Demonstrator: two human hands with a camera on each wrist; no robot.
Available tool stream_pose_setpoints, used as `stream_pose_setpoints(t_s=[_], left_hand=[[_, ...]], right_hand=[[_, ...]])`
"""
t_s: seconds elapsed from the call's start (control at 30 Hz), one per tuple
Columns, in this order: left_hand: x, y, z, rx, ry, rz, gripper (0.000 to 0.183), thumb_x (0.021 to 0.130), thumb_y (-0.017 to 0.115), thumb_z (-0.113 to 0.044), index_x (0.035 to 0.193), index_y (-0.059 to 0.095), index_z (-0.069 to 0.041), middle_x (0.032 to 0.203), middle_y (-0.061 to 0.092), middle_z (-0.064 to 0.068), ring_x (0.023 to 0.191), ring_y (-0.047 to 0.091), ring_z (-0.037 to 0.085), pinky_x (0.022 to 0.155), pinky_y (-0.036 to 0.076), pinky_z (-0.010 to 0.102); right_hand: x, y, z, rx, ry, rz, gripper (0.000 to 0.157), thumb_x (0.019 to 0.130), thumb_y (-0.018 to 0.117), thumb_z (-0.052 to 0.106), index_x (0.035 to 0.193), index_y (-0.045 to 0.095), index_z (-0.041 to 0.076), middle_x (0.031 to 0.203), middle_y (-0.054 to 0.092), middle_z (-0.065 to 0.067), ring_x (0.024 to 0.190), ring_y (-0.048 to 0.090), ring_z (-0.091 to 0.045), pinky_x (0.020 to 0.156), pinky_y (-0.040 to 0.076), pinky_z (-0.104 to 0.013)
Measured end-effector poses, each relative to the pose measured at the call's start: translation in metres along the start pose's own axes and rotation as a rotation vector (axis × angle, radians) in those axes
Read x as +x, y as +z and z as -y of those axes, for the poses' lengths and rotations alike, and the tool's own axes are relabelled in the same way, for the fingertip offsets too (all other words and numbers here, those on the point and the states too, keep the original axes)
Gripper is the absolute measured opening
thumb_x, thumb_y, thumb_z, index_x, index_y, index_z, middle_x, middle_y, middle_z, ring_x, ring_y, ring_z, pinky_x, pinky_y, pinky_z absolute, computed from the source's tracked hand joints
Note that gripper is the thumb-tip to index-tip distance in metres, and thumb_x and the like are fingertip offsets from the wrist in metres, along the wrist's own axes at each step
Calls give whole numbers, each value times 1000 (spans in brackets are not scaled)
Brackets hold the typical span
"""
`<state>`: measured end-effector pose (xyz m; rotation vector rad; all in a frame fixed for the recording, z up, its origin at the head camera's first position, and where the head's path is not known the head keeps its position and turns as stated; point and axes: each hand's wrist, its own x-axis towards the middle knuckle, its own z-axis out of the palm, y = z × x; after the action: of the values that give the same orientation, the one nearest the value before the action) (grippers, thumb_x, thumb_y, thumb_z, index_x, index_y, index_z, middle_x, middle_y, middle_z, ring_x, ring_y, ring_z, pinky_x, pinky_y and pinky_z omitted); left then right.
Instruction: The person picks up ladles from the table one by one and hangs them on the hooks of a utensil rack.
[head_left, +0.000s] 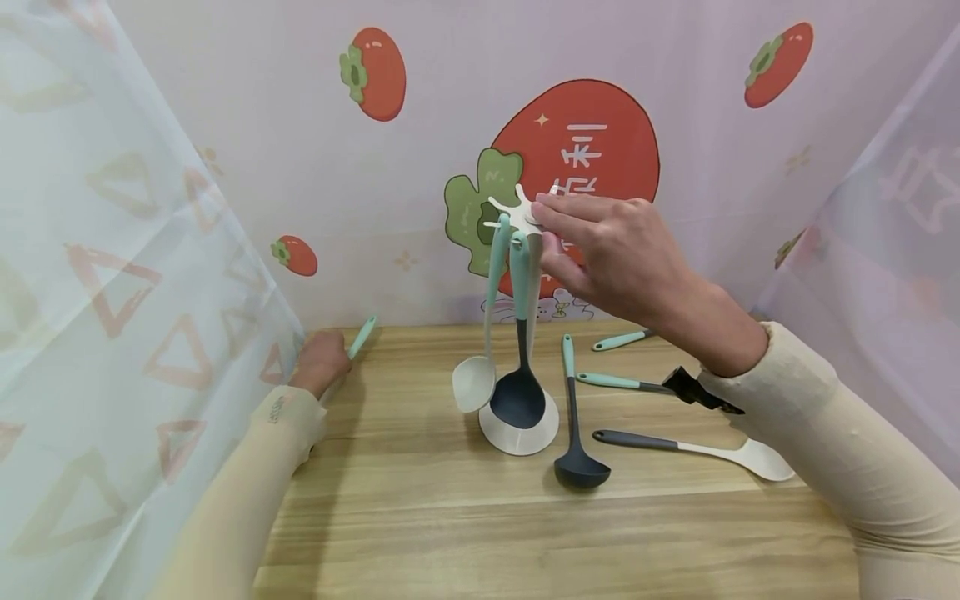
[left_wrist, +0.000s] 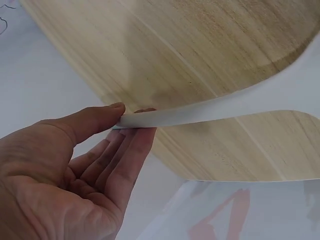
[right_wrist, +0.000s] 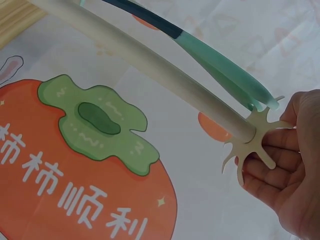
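Observation:
At the left edge of the table, my left hand (head_left: 321, 360) pinches a white utensil (left_wrist: 185, 114) between thumb and fingers. Its mint-green handle (head_left: 362, 337) sticks out past the hand, while its head runs out of frame in the left wrist view. My right hand (head_left: 626, 250) grips the hooked top of a white utensil stand (right_wrist: 252, 132), fingers over the hooks and thumb lower at the side. From the hooks hang a white ladle (head_left: 473, 384) and a dark grey ladle (head_left: 519, 400), both mint-handled. The round base (head_left: 517, 439) stands on the table.
Right of the stand lie another dark ladle (head_left: 581, 468), a white spoon (head_left: 761, 458) with a dark handle, and two mint-handled utensils, one handle (head_left: 609, 381) nearer and another handle (head_left: 621, 341) behind, partly covered by the right arm. Printed cloth (head_left: 405, 208) walls the table's back and sides.

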<state>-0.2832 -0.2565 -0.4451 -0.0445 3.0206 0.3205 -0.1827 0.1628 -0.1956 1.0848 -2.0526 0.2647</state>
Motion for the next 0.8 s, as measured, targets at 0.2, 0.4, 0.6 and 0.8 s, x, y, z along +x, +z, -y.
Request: stream_pose_setpoints(t_s=[0.2, 0.4, 0.6, 0.8], left_hand=[[-5, -5, 5, -50, 38, -24, 14, 76, 71, -5, 77, 59, 2, 70, 58, 12, 63, 52, 26, 56, 47, 37], [-9, -9, 9, -70, 85, -66, 11, 76, 69, -5, 69, 62, -1, 60, 57, 7, 55, 48, 22, 49, 42, 33], [-14, -13, 7, -80, 114, -95, 15, 76, 70, -7, 63, 63, -4, 55, 55, 3, 53, 48, 20, 48, 41, 32], [-23, -20, 6, -128, 139, -120, 9, 77, 69, -5, 71, 72, 1, 54, 61, 3, 50, 55, 18, 46, 45, 32]], right_hand=[[-1, 0, 0, 11, 11, 9, 34, 90, 57, 11, 120, 68, -1, 115, 69, -18, 100, 70, -35, 42, 30, -27], [-2, 0, -1, 37, 15, 0, 34, 90, 57, 10, 120, 68, -2, 115, 68, -19, 105, 67, -36, 48, 50, -36], [-3, 0, -2, 46, 13, -11, 34, 90, 56, 10, 120, 67, -2, 115, 68, -19, 106, 66, -36, 41, 41, -31], [-4, 1, -4, 43, 3, -8, 35, 91, 56, 11, 121, 67, -2, 116, 68, -20, 107, 66, -35, 41, 28, -26]])
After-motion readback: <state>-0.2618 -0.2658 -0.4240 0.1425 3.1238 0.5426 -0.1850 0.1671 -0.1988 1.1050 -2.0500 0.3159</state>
